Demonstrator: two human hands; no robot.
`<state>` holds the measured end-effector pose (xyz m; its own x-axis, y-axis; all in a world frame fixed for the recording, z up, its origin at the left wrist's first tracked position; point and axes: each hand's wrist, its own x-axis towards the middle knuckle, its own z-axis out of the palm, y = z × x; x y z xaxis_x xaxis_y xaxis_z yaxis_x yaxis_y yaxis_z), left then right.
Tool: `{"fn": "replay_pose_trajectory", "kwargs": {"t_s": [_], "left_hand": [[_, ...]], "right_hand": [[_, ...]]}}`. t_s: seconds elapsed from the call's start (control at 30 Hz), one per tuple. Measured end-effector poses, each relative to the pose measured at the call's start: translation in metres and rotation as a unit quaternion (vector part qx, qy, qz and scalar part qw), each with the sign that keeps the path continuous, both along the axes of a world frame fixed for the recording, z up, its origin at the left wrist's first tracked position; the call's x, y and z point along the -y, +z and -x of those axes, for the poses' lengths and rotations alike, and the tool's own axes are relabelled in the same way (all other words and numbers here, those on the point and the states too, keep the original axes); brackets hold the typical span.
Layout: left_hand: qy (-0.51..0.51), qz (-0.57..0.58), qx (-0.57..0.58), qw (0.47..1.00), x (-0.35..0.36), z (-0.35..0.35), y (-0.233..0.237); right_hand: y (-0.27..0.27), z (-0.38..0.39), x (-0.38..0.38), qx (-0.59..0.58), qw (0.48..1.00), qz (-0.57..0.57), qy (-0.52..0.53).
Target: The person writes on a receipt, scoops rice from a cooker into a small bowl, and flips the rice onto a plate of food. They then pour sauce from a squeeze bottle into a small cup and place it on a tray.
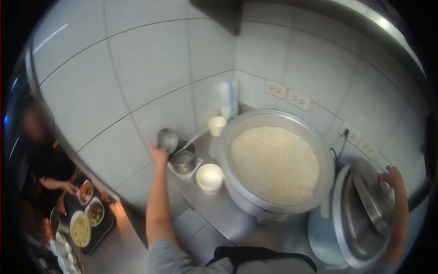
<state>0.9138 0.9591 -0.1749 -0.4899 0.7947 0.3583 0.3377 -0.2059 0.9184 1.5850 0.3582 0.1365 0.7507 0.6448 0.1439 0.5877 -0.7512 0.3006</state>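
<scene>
My left hand (159, 153) grips a small round metal lid (167, 138), raised beside a small steel pot (184, 160) that has a utensil handle sticking out of it. My right hand (393, 177) holds the edge of a large metal rice-cooker lid (370, 197), tilted open at the right. Between my arms stands a big rice cooker (237, 137) full of white cooked rice (273, 163). A stack of white paper bowls (209, 177) sits on the steel counter (228, 214) just left of the cooker.
A white paper cup (217, 125) and a tall sleeve of cups (229, 98) stand in the tiled corner. Wall sockets (287, 93) run behind the cooker. At lower left another person's hand (69, 187) reaches over a dark tray (98, 233) of filled food bowls.
</scene>
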Motion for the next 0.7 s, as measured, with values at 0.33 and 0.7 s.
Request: {"fn": "replay_pose_trajectory", "kwargs": {"t_s": [0.33,0.7], "left_hand": [[-0.028,-0.082,-0.126,0.988,0.019,-0.044,0.019],[-0.451,0.125,0.556,0.687,0.063,-0.023,0.071]], "right_hand": [[-0.016,0.094,-0.194,-0.183,0.914,-0.082,0.353],[-0.107,0.136,-0.348,0.255,0.823,0.136,0.489]]}}
